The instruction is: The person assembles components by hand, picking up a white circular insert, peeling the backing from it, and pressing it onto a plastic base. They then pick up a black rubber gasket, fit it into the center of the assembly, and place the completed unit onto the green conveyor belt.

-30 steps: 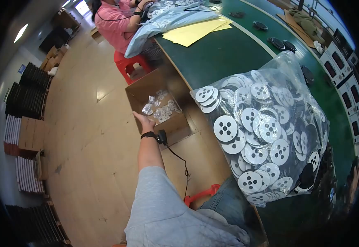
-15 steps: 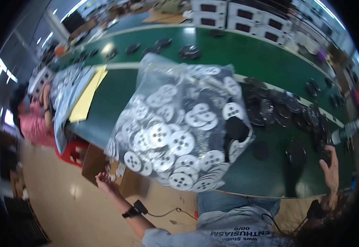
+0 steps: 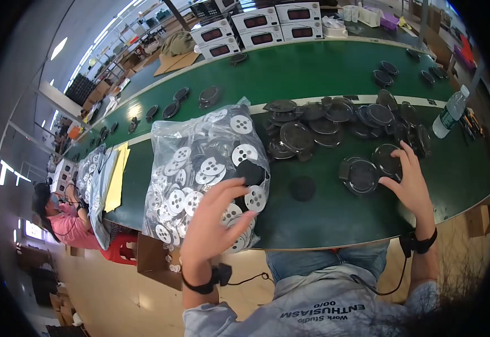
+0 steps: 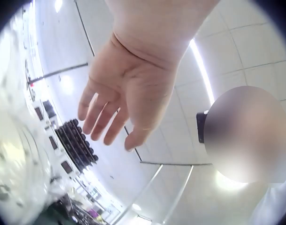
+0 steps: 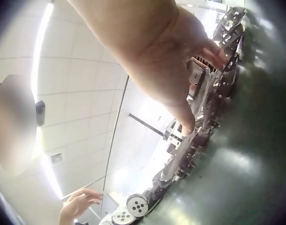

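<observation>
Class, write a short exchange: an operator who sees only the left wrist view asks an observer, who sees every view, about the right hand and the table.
Operator: Where is the right hand?
Observer: Beside two black round parts on the green table, thumb and fingers spread.
Operator: Anything between those parts and the plastic bag?
Observer: Yes, a flat dark disc lies there.

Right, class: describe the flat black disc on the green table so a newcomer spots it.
On the green table, find the big clear bag of white discs. Just right of it, this side of the heaped black parts, lies the flat black disc. It sits alone, dull; they overlap and shine.
</observation>
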`<action>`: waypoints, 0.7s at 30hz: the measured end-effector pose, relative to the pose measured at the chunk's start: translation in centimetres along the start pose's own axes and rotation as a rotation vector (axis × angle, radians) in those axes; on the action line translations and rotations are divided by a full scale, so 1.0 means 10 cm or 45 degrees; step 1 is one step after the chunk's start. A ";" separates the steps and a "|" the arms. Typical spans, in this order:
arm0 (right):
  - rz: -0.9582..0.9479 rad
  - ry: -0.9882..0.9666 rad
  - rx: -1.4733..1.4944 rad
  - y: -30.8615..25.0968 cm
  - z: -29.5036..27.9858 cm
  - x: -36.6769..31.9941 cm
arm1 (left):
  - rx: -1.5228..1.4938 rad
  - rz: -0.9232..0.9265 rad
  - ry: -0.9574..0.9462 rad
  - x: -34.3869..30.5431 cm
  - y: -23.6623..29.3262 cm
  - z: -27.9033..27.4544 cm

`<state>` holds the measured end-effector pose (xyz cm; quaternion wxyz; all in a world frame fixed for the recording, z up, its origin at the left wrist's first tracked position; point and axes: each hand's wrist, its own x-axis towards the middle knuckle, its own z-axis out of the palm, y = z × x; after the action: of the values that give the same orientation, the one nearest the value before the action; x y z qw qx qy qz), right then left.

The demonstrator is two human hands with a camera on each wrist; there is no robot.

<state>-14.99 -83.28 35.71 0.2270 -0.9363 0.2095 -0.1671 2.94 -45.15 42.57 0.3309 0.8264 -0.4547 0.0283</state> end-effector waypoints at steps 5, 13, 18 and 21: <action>-0.050 0.041 -0.075 0.00 -0.04 0.09 | 0.171 -0.125 -0.190 0.42 -0.14 0.23; -0.438 -0.116 0.159 -0.37 0.04 0.36 | 0.460 -0.250 -0.271 0.70 -0.50 0.33; -0.701 -0.117 0.337 -0.50 0.37 0.49 | 0.572 -0.226 -0.219 0.64 -0.38 0.36; -0.716 -0.225 0.435 -0.47 0.45 0.46 | 0.508 -0.188 -0.110 0.54 -0.07 0.34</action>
<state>-7.73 -80.02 35.25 0.3428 -0.9168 -0.1085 -0.1739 5.75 -50.79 41.47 0.1420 0.9070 -0.3922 0.0579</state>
